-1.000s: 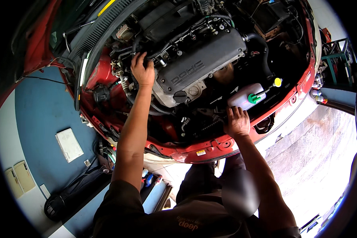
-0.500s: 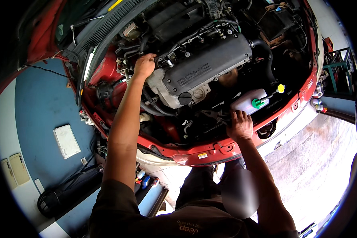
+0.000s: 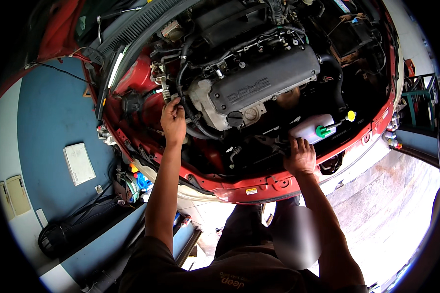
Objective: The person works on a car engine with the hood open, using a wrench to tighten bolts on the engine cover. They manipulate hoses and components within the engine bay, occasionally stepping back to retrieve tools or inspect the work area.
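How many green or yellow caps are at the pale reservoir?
2: a green cap on the pale reservoir, and a yellow cap to its upper right. The right hand is beside the reservoir; others could be hidden in the shadow.

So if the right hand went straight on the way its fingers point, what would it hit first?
Probably the pale tank with the green cap, just ahead of the right hand; they may be touching, since depth is unclear.
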A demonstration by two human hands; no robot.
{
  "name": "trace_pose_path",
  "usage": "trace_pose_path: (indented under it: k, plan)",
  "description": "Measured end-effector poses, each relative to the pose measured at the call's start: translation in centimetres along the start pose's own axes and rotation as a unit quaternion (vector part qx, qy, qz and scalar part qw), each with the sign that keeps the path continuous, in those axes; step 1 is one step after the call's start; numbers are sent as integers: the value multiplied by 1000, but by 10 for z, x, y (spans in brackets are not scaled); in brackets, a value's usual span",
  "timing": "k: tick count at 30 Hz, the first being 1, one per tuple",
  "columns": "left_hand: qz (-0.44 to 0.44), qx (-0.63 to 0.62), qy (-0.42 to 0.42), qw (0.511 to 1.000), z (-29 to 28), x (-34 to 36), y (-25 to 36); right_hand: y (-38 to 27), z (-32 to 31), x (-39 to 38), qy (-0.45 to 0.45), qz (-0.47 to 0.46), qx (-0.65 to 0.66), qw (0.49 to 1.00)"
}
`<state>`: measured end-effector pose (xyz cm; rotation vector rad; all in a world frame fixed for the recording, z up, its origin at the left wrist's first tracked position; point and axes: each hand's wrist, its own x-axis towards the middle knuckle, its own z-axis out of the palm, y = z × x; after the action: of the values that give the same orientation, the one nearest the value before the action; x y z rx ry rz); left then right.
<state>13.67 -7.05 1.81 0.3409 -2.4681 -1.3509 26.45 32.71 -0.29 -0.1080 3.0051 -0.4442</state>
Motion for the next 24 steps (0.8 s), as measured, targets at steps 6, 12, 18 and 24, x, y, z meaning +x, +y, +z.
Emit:
trace_pose_path:
  k: [6,12,18,24]
  plan:
    - [66,44,26,997,23,65,14,3,1,-2,-17,10,-14,1000]
    - [-56,202,-126,970,56,177,-4,3,6,-2,-19,1,-23,1000]
    - [-28,353,-130,926,72,228,-3,8,12,-6,-7,-9,-7,1000]
    - [-237,110,-292,920,75,201,95,4,3,-2,-31,14,-1,999]
